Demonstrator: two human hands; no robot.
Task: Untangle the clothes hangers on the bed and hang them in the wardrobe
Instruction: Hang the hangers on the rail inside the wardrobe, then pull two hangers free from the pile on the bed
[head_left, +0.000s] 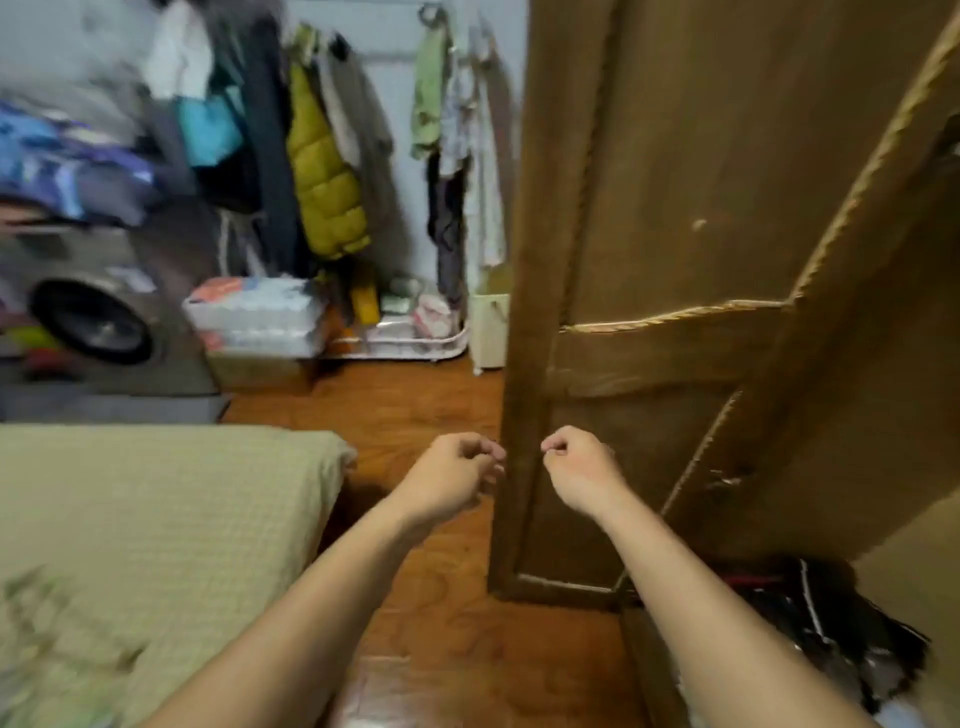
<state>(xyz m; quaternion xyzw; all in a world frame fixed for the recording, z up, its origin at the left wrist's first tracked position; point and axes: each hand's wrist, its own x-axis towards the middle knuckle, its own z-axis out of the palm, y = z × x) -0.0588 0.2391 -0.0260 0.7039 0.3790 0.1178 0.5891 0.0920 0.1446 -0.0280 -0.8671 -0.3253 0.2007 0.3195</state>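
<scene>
Head view, left hand (457, 467): centre of frame, raised over the floor just left of the door edge; fingers curled loosely inward, nothing visible in the grip.
Head view, right hand (576, 467): just right of the left hand, in front of the wardrobe door (675, 208); fingers curled, thumb against forefinger; no hanger held, whether anything small is pinched cannot be told.
Head view, hangers: none visible on the bed or in either hand; any inside the wardrobe hidden behind the door.
Head view, hanger direction and long axis: cannot be told, since no hanger shows in frame.
Head view, bed (156, 519): lower left of frame, green-beige cover, visible part carrying no hangers; near corner blurred.
Head view, wardrobe door position: right half of frame, swung open, long axis vertical, leading edge between the two hands.
Head view, wardrobe interior: lower right of frame, dark bundle of clothing (831, 623) at the bottom; rail out of view.
Head view, background: upper left of frame, hanging clothes (322, 171) on a wall rack, washing machine (98, 322) at left edge.
Risk, door: likely knuckle strike or finger trap at the door edge, caused by both hands sitting close beside it.
Risk, task state: possible premature stop, caused by any hangers remaining outside the frame on the bed.
Risk, blur: heavy motion smear at left, so misjudged reach likely.
</scene>
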